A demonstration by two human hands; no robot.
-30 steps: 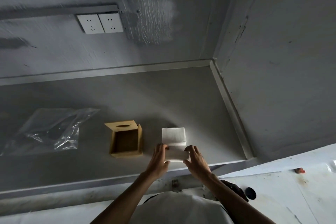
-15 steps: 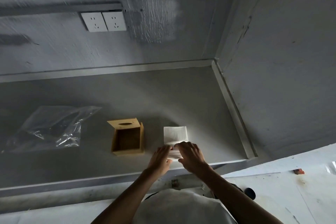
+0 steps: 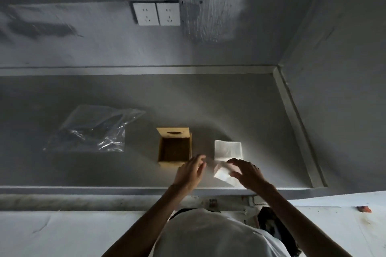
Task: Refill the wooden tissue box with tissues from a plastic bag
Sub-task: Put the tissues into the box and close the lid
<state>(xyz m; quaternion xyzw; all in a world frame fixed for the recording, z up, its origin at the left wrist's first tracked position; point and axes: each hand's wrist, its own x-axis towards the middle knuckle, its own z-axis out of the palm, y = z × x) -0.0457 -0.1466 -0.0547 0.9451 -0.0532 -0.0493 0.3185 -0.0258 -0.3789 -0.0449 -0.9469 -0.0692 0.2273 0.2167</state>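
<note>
The wooden tissue box [image 3: 175,162] lies on the grey counter with its open side up and nothing inside; its slotted face points away from me. To its right sits a white stack of tissues [image 3: 228,148]. Just in front of the stack, my right hand [image 3: 247,174] pinches a loose white tissue [image 3: 221,175] lifted off the counter. My left hand [image 3: 190,171] is by the box's near right corner, blurred, and seems to pinch the tissue's pale left edge. The clear plastic bag [image 3: 94,129] lies flat and crumpled to the left of the box.
The counter [image 3: 208,100] is walled at the back and right, with a raised lip along those sides and a front edge near my hands. Two white wall sockets [image 3: 156,13] sit above. A white sheeted surface [image 3: 62,233] lies below the counter.
Both hands were pressing the near end of the tissue stack. They have now drawn apart, lifting a loose tissue clear of the stack. My view has shifted slightly.
</note>
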